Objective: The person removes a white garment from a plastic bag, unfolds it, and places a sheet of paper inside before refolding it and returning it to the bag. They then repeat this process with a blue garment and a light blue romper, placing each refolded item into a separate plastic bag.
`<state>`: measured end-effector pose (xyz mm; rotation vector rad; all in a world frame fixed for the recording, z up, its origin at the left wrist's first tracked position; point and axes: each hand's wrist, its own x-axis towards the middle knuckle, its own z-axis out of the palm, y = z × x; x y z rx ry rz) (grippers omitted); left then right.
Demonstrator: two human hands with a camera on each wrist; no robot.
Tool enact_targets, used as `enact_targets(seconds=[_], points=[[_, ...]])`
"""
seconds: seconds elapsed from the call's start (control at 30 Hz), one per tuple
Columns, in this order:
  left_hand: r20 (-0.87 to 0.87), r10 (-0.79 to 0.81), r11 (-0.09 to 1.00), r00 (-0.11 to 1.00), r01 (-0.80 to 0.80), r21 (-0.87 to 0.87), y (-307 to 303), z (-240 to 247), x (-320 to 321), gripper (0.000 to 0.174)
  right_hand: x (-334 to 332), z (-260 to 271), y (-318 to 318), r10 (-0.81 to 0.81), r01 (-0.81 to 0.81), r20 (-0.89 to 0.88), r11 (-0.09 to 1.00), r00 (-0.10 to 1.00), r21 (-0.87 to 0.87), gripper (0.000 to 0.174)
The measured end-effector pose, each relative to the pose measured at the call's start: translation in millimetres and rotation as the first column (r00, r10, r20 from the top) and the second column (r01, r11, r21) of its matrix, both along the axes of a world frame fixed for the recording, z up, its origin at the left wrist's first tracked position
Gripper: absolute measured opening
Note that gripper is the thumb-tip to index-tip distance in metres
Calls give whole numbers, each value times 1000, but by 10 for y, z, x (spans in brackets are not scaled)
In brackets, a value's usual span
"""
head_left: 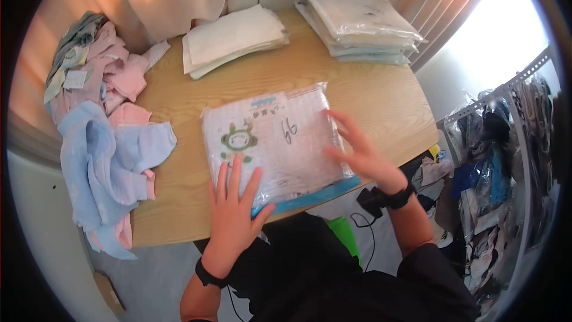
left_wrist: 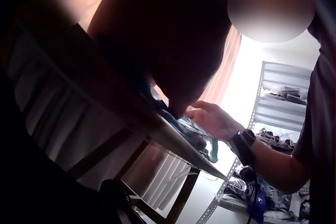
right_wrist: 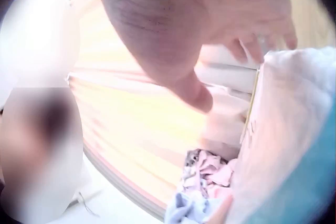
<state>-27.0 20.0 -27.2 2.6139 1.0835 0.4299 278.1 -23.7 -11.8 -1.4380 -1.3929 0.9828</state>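
A clear plastic package (head_left: 277, 143) with a green cartoon print, a handwritten number and a blue lower edge lies flat near the table's front edge. Spread fingers of the left hand (head_left: 233, 217) rest on its lower left part. Over its right edge is the right hand (head_left: 366, 155), its fingers apart and loosely bent; whether they touch the plastic cannot be told. In the right wrist view that hand (right_wrist: 205, 24) is beside the package (right_wrist: 294, 124). The left wrist view shows the left hand (left_wrist: 163, 40) as a dark shape, with the right hand (left_wrist: 215, 121) beyond.
Pink and blue clothes (head_left: 98, 161) are heaped along the left of the wooden table (head_left: 381, 107). White flat sheets or fabric (head_left: 232, 39) are stacked at the back, with bagged packages (head_left: 360, 21) at back right. A metal rack (head_left: 518, 119) of bagged items stands right.
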Motion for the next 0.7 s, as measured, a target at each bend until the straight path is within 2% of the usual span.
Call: enact_targets(seconds=[0.03, 0.07, 0.1, 0.13, 0.2, 0.3, 0.5, 0.6, 0.7], points=[[14, 14, 1000, 1000, -14, -5, -26, -19, -1, 72, 189, 16, 104, -147, 142, -249, 989, 957, -38, 78], [21, 43, 999, 999, -43, 6, -55, -25, 1, 72, 413, 11, 235, -285, 266, -476, 958, 832, -109, 82], [27, 73, 997, 997, -73, 15, -88, -21, 0, 72, 726, -48, 373, -338, 272, -636, 941, 694, -203, 92], [34, 104, 994, 994, -105, 26, -115, -24, -10, 71, 1018, -97, 534, -384, 254, -761, 923, 523, -291, 102], [88, 134, 985, 987, -142, 94, -100, -153, -65, 69, 1345, -24, 839, -473, 245, -851, 874, 230, -420, 122], [140, 160, 977, 977, -177, 119, -59, -215, -145, 70, 1632, -36, 1188, -434, 393, -880, 856, 195, -335, 137], [168, 228, 958, 959, -252, 136, -23, -208, -230, 70, 1707, 23, 1648, -467, 485, -860, 812, 205, -325, 125], [160, 249, 951, 955, -273, 146, -18, -205, -225, 70, 1842, 40, 1818, -575, 542, -787, 744, 222, -390, 98], [167, 259, 946, 951, -285, 156, -13, -217, -203, 69, 2092, -56, 1938, -526, 518, -782, 796, 336, -312, 81]])
